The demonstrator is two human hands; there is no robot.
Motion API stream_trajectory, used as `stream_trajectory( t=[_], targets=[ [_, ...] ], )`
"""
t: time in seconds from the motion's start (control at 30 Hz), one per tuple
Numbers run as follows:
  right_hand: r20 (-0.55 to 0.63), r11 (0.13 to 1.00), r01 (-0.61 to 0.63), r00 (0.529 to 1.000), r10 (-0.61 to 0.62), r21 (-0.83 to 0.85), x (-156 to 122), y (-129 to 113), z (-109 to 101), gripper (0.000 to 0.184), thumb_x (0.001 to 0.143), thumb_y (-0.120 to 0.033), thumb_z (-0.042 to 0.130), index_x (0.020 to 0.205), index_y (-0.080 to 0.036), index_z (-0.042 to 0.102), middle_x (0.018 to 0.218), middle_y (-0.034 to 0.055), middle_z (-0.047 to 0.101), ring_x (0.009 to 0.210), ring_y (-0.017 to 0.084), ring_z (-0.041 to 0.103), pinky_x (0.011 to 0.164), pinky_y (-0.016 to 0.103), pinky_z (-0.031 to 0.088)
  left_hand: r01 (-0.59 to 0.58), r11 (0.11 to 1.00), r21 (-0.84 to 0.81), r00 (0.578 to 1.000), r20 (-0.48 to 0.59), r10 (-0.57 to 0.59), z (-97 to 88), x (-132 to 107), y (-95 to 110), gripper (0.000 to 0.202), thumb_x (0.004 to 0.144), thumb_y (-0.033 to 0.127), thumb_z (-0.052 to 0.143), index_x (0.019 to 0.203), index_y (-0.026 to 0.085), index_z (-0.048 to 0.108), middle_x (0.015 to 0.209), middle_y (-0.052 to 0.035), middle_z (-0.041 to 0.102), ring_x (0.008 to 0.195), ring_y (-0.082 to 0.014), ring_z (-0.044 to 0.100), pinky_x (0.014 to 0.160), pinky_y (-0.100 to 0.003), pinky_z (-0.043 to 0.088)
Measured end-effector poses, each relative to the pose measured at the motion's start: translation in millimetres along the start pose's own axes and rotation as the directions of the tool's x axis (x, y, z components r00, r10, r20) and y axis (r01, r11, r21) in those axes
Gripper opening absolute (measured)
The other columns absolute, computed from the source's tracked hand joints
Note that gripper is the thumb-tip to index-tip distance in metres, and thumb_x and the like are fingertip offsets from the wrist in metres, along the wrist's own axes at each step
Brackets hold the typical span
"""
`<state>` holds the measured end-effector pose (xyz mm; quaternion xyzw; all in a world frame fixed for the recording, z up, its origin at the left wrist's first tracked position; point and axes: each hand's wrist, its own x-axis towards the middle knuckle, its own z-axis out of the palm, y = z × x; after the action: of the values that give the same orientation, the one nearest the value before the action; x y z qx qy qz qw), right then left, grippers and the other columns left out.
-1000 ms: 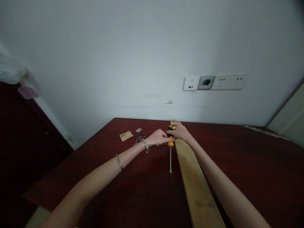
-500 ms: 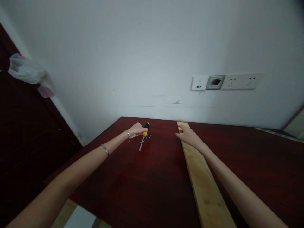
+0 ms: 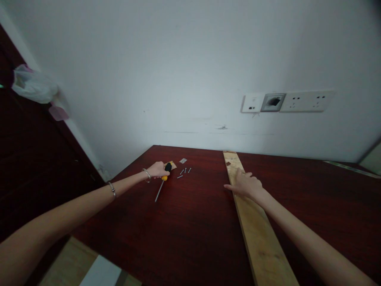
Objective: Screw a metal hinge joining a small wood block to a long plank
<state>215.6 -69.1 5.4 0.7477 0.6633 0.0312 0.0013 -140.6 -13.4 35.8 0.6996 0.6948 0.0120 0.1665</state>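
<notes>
A big dark-red bench (image 3: 190, 238) fills the view, backed by a white wall (image 3: 149, 67), and a long pale wooden plank (image 3: 258, 222) runs up it to the wall, with a white socket panel (image 3: 287, 101) on the wall to the plank's right! Left of the plank, the left hand (image 3: 156, 170) is wrapped tight round a yellow-and-black screwdriver (image 3: 164, 176), its steel shaft angled toward the person. Just past that hand sit a tan card (image 3: 172, 165), a small metal plate (image 3: 183, 160) and a few small screws (image 3: 184, 172). On the plank, the right hand (image 3: 247, 186) lies open, palm down, fingers spread
</notes>
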Motion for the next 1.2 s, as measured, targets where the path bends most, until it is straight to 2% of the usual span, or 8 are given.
stream_trajectory(
  t=[0.13,0.37,0.63,0.8,1.07,1.2],
  targets=[
    [0.102,0.998,-0.024,0.995,0.019,0.053,-2.5,2.9,-3.7,0.093,0.069,-0.064,0.056,0.138,-0.009,0.026,0.119,0.0304,0.051,0.103,0.039,0.059,0.076,0.043,0.045,-0.003,0.999,0.043,1.000,0.031,0.001,2.6,-8.7,2.2,0.027,0.066,0.036,0.055,0.052,0.014,0.054,0.045,-0.0023,0.053,0.037,-0.0117,0.049,0.038,-0.021,0.039],
    [0.089,0.993,0.020,0.996,-0.031,0.115,-7.4,9.7,-6.2,0.095,0.069,-0.063,0.056,0.140,-0.010,0.022,0.115,0.0257,0.056,0.107,0.039,0.056,0.078,0.045,0.045,0.003,0.997,0.081,0.998,0.070,-0.009,8.0,-16.9,3.7,0.026,0.066,0.037,0.055,0.055,0.014,0.056,0.048,-0.0025,0.054,0.039,-0.0125,0.050,0.038,-0.022,0.040],
    [0.122,0.980,0.059,0.989,-0.083,0.188,-6.7,16.5,-5.2,0.086,0.069,-0.059,0.056,0.136,-0.013,0.028,0.118,0.0222,0.056,0.107,0.038,0.056,0.080,0.047,0.043,0.035,0.999,0.022,0.990,0.138,-0.038,9.1,-16.2,2.8,0.024,0.064,0.036,0.056,0.053,0.015,0.052,0.047,-0.0016,0.052,0.041,-0.0119,0.049,0.039,-0.021,0.042],
    [0.146,0.982,0.054,0.986,-0.081,0.181,-6.1,18.5,-4.4,0.079,0.070,-0.062,0.053,0.131,-0.015,0.036,0.119,0.0226,0.055,0.109,0.039,0.054,0.080,0.047,0.043,0.083,0.992,-0.093,0.964,0.258,-0.057,8.8,-16.8,-3.3,0.024,0.064,0.036,0.057,0.055,0.014,0.054,0.047,-0.0015,0.052,0.039,-0.0096,0.047,0.037,-0.019,0.040],
    [0.142,0.986,0.039,0.988,-0.062,0.163,-5.5,20.6,-0.5,0.089,0.071,-0.066,0.049,0.141,-0.016,0.023,0.119,0.0239,0.053,0.105,0.038,0.056,0.078,0.047,0.043,0.193,0.958,-0.212,0.918,0.383,-0.101,5.9,-18.4,-14.0,0.030,0.067,0.038,0.053,0.050,0.014,0.057,0.046,-0.0032,0.052,0.040,-0.0082,0.046,0.038,-0.017,0.041],
    [0.142,0.986,0.033,0.988,-0.057,0.166,-6.8,21.6,-0.1,0.088,0.071,-0.067,0.047,0.140,-0.016,0.026,0.117,0.0239,0.053,0.101,0.038,0.058,0.077,0.046,0.043,0.222,0.956,-0.191,0.893,0.434,-0.121,0.0,-19.0,-15.6,0.028,0.066,0.036,0.054,0.050,0.013,0.059,0.048,-0.0051,0.056,0.041,-0.0081,0.047,0.040,-0.016,0.040]
  ],
)
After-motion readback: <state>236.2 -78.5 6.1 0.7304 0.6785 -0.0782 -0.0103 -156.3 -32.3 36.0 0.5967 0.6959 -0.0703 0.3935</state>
